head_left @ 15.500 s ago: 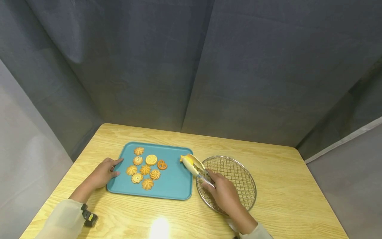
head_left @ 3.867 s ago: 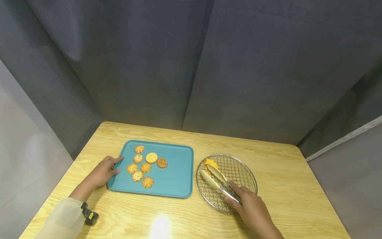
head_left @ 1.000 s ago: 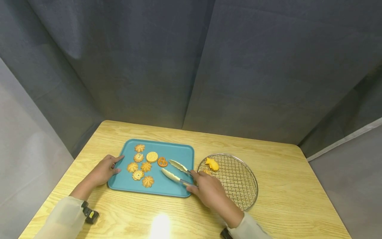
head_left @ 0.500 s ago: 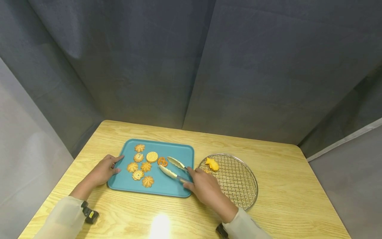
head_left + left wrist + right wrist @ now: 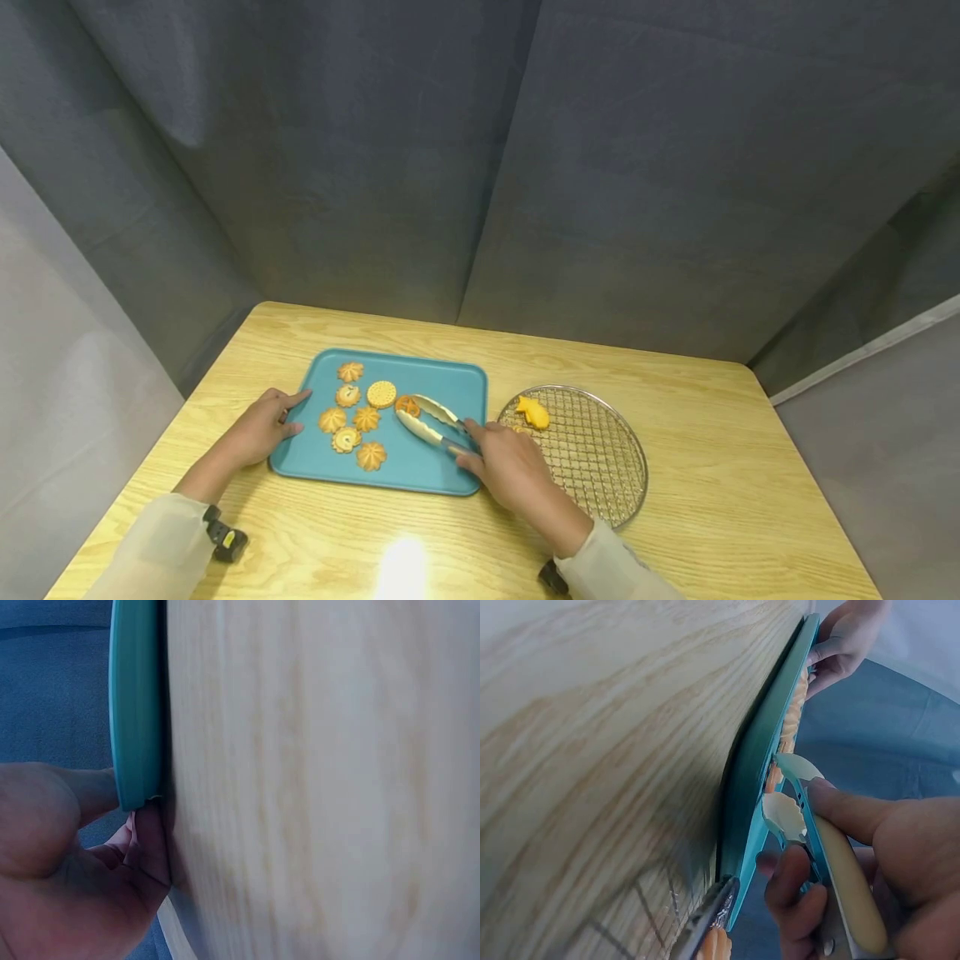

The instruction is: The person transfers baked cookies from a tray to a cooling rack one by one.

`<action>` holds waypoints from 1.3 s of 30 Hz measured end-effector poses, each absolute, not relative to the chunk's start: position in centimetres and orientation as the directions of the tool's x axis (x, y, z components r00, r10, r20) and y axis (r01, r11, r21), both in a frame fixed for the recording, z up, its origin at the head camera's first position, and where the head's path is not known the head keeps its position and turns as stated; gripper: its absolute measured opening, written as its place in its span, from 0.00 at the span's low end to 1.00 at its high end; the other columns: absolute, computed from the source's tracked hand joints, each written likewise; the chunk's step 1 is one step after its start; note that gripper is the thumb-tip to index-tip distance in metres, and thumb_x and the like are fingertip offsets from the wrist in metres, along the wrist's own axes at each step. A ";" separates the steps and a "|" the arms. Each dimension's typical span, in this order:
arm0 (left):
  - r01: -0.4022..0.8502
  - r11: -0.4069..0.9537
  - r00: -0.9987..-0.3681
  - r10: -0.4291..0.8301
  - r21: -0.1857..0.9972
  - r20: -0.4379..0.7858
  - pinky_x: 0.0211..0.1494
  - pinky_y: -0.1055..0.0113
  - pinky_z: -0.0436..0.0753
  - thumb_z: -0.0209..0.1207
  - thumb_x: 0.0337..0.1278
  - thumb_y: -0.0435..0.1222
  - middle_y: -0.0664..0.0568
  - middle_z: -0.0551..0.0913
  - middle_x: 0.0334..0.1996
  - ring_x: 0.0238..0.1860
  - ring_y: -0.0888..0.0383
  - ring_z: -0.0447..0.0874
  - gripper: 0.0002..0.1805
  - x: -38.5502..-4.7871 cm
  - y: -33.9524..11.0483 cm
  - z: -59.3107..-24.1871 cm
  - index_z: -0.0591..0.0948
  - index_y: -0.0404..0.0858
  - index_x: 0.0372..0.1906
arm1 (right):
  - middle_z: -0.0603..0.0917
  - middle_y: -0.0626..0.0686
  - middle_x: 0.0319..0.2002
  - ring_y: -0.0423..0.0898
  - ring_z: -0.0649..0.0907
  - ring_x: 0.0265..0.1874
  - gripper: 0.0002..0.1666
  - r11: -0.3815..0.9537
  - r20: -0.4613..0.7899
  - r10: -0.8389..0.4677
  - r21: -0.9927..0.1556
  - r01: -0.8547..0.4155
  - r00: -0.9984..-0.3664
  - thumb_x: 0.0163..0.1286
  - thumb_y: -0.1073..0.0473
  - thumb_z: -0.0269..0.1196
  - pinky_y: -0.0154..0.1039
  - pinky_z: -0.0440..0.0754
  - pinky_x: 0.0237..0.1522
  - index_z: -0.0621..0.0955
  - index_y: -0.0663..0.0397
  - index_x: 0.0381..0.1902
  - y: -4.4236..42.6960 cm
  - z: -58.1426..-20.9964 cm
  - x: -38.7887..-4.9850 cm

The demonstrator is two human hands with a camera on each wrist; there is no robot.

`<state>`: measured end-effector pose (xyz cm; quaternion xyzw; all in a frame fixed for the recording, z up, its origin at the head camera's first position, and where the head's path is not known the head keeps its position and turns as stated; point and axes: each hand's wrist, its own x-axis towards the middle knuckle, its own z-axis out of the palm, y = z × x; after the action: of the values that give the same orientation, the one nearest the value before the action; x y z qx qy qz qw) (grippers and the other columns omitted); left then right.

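Note:
My left hand (image 5: pixel 258 431) grips the left edge of a teal tray (image 5: pixel 453 379), its thumb over the rim (image 5: pixel 135 735). My right hand (image 5: pixel 517 471) holds tongs (image 5: pixel 420 427) with cream-coloured heads over the tray. The spread tips stand around a pretzel-shaped cookie (image 5: pixel 406 406), one on either side; whether they touch it I cannot tell. Left of it lie a round dotted cookie (image 5: pixel 382 394) and several flower-shaped cookies (image 5: pixel 367 418). Right of the tray, a fish-shaped cookie (image 5: pixel 533 412) lies on a round wire rack (image 5: pixel 600 454), beside another cookie (image 5: pixel 521 430) mostly hidden by my right hand.
The tray and rack stand side by side on a light wooden table (image 5: pixel 720 467). Dark grey curtains (image 5: pixel 480 167) hang behind the table's far edge. Lighter panels (image 5: pixel 67 375) stand at the left and right.
Since the earliest frame, the fish cookie has gone from the tongs onto the rack and the swirl cookie has left the tray. Just now, the tongs moved left around the pretzel cookie.

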<state>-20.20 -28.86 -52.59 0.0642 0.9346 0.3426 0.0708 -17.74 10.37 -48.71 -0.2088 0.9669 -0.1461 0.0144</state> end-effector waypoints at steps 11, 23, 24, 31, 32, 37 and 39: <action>0.072 0.763 -0.982 0.165 0.643 -0.087 0.38 0.64 0.71 0.61 0.69 0.28 0.41 0.68 0.41 0.39 0.51 0.67 0.33 -20.3 -29.0 -52.9 0.65 0.24 0.74 | 0.87 0.59 0.53 0.55 0.88 0.43 0.37 0.853 0.075 -0.415 -0.314 -0.416 -0.907 0.70 0.42 0.68 0.50 0.85 0.42 0.77 0.54 0.70 10.8 -48.4 -17.3; 0.073 0.762 -0.983 0.165 0.643 -0.084 0.39 0.62 0.71 0.61 0.70 0.28 0.40 0.69 0.42 0.40 0.51 0.67 0.33 -20.3 -29.0 -52.9 0.65 0.24 0.75 | 0.88 0.57 0.52 0.53 0.88 0.43 0.36 0.836 0.114 -0.418 -0.340 -0.431 -0.901 0.71 0.43 0.68 0.48 0.85 0.41 0.78 0.54 0.70 11.8 -48.3 -16.9; 0.074 0.762 -0.983 0.166 0.643 -0.084 0.39 0.62 0.71 0.61 0.70 0.28 0.40 0.69 0.42 0.40 0.51 0.67 0.33 -20.3 -29.0 -52.9 0.65 0.24 0.75 | 0.88 0.57 0.51 0.52 0.88 0.42 0.36 0.834 0.120 -0.419 -0.341 -0.434 -0.900 0.70 0.43 0.68 0.47 0.85 0.40 0.78 0.54 0.70 11.9 -48.4 -16.8; 0.073 0.761 -0.983 0.165 0.644 -0.084 0.39 0.63 0.70 0.61 0.70 0.27 0.41 0.68 0.41 0.39 0.51 0.67 0.32 -20.2 -28.9 -52.7 0.65 0.24 0.74 | 0.89 0.55 0.46 0.48 0.87 0.36 0.35 0.833 0.146 -0.417 -0.335 -0.441 -0.897 0.70 0.43 0.69 0.44 0.83 0.36 0.79 0.54 0.69 12.6 -48.4 -16.5; 0.073 0.762 -0.983 0.165 0.644 -0.084 0.39 0.63 0.70 0.61 0.70 0.27 0.41 0.68 0.41 0.39 0.51 0.66 0.32 -20.2 -28.9 -52.7 0.65 0.24 0.74 | 0.89 0.55 0.46 0.48 0.86 0.36 0.35 0.832 0.147 -0.415 -0.338 -0.440 -0.898 0.70 0.43 0.69 0.44 0.83 0.36 0.79 0.54 0.69 12.7 -48.4 -16.5; 0.074 0.761 -0.982 0.167 0.645 -0.084 0.38 0.64 0.69 0.61 0.70 0.27 0.42 0.67 0.40 0.38 0.51 0.65 0.33 -20.2 -28.8 -52.8 0.65 0.24 0.75 | 0.89 0.56 0.50 0.50 0.88 0.39 0.35 0.829 0.161 -0.406 -0.350 -0.436 -0.900 0.69 0.44 0.70 0.46 0.85 0.38 0.79 0.54 0.69 13.2 -48.4 -16.2; 0.075 0.760 -0.982 0.167 0.646 -0.083 0.37 0.64 0.69 0.60 0.70 0.27 0.42 0.67 0.40 0.38 0.51 0.65 0.33 -20.2 -28.8 -52.8 0.64 0.24 0.75 | 0.88 0.57 0.51 0.51 0.88 0.40 0.35 0.834 0.167 -0.400 -0.343 -0.433 -0.901 0.69 0.44 0.70 0.47 0.85 0.39 0.79 0.53 0.69 13.4 -48.4 -16.0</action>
<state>-20.22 -28.81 -52.79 0.0647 0.9355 0.3405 0.0679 -16.05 13.37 -48.40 -0.2177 0.9565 -0.1892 -0.0445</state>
